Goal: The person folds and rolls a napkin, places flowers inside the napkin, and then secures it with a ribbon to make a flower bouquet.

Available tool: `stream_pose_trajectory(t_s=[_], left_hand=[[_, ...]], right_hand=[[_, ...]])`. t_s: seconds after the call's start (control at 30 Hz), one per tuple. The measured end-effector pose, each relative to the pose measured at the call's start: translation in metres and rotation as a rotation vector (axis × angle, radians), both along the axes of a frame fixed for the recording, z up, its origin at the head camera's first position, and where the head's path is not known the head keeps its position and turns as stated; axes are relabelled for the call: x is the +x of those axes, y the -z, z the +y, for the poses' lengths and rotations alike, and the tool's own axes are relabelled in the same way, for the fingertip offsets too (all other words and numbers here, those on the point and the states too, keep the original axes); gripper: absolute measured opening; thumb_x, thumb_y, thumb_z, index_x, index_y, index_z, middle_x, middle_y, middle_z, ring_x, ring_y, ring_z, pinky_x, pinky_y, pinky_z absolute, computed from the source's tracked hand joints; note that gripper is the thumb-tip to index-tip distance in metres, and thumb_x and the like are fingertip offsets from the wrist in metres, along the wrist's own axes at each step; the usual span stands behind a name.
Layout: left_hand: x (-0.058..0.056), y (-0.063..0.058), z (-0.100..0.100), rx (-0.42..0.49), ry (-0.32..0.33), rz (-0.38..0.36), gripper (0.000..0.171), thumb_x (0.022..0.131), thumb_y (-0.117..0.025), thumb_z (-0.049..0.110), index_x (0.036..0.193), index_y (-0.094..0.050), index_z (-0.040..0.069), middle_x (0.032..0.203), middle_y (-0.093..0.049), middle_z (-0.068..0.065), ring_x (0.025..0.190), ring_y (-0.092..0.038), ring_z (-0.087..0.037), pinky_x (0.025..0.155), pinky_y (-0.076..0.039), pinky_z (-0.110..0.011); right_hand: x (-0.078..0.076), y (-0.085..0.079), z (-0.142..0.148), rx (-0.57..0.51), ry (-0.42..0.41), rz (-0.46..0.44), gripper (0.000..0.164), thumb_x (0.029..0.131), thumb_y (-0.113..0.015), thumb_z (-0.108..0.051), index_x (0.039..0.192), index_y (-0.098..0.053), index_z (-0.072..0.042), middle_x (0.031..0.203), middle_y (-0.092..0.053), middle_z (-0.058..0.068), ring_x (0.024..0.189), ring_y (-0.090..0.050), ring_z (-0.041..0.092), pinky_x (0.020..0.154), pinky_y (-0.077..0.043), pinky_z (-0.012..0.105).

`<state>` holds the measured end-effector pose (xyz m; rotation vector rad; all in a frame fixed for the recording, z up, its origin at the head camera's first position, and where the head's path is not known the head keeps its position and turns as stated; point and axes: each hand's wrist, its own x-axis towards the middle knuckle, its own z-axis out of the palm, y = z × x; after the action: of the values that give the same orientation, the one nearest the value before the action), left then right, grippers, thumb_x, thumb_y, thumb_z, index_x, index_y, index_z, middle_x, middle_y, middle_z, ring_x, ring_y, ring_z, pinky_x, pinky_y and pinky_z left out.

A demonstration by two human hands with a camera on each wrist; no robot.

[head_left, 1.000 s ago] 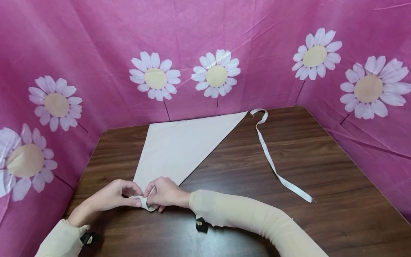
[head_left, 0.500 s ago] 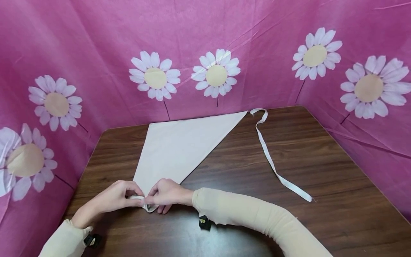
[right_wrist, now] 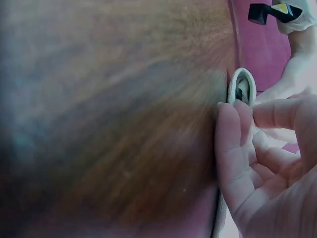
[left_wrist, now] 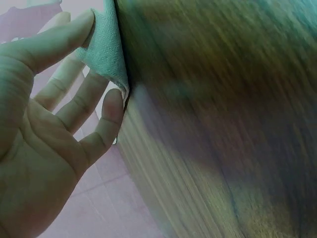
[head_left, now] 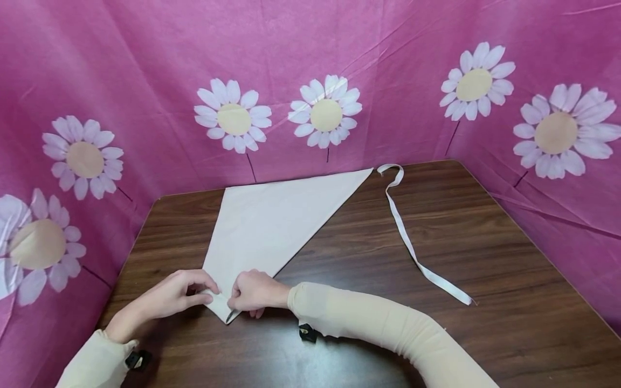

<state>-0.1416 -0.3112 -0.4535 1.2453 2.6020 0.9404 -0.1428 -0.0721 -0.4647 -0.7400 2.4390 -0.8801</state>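
Furthest left, a pink backdrop (head_left: 145, 59) printed with white daisies runs behind the table and round its sides. Next comes a cream left sleeve (head_left: 94, 364) with a black wrist device (head_left: 138, 360) at the cuff, and from it reaches the left hand (head_left: 167, 296), thumb and forefinger close together with a folded bit of cloth between their tips, the other fingers loosely bent. That white cloth (head_left: 267, 226) lies flat on the brown wooden table (head_left: 339, 269), broad along the far edge and narrowing to a near tip between the two hands. Beside that tip, the right hand (head_left: 257, 291) pinches the rolled edge between thumb and curled fingers; something dark shows in the fold, too small to tell what. A cream right sleeve (head_left: 373, 318) stretches away from it. Rightmost, a narrow white ribbon (head_left: 409, 248) trails over the wood, its hooked far end just beside the cloth's far right corner.
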Motion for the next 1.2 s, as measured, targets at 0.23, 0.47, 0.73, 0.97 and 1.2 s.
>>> stream_pose_trajectory(t_s=[0.23,0.47,0.73,0.97,1.2], left_hand=[[0.002,-0.001,0.002,-0.069,0.015,0.107,0.034,0.074,-0.091,0.012,0.103,-0.074,0.020,0.101,-0.069,0.010,0.087,-0.063,-0.006,0.071,-0.052,-0.025],[0.004,0.000,0.004,-0.097,-0.010,0.134,0.036,0.073,-0.091,0.010,0.104,-0.075,0.020,0.100,-0.068,0.010,0.086,-0.063,-0.005,0.069,-0.053,-0.026],[0.006,0.005,0.001,-0.102,-0.006,0.154,0.029,0.075,-0.090,0.015,0.098,-0.075,0.024,0.098,-0.066,0.010,0.087,-0.061,-0.002,0.071,-0.052,-0.026],[0.007,0.005,0.002,-0.098,-0.028,0.116,0.026,0.077,-0.090,0.017,0.095,-0.074,0.027,0.097,-0.065,0.011,0.086,-0.060,-0.001,0.071,-0.051,-0.025],[0.006,0.004,0.004,-0.110,-0.036,0.086,0.024,0.079,-0.089,0.022,0.093,-0.072,0.029,0.097,-0.063,0.010,0.086,-0.057,-0.001,0.071,-0.049,-0.024]], right_hand=[[-0.002,-0.001,0.001,-0.015,-0.052,0.064,0.016,0.092,-0.071,-0.013,0.078,-0.066,-0.017,0.054,-0.060,-0.009,0.039,-0.058,0.005,0.040,-0.048,0.020],[0.002,-0.004,0.002,0.077,-0.238,0.461,0.015,0.087,-0.075,-0.014,0.079,-0.077,-0.026,0.069,-0.063,-0.018,0.066,-0.055,-0.001,0.061,-0.046,0.018],[0.012,-0.002,-0.003,0.057,-0.235,0.471,0.018,0.092,-0.076,-0.037,0.076,-0.076,-0.030,0.058,-0.054,-0.023,0.057,-0.048,-0.003,0.051,-0.037,0.016],[0.006,0.000,-0.007,-0.027,-0.148,0.314,0.011,0.085,-0.081,-0.021,0.089,-0.070,-0.021,0.077,-0.070,-0.017,0.068,-0.055,-0.012,0.064,-0.041,0.009],[0.000,-0.002,-0.006,-0.055,-0.085,0.140,0.011,0.086,-0.077,-0.015,0.086,-0.067,-0.020,0.074,-0.069,-0.015,0.063,-0.056,-0.007,0.062,-0.044,0.012]])
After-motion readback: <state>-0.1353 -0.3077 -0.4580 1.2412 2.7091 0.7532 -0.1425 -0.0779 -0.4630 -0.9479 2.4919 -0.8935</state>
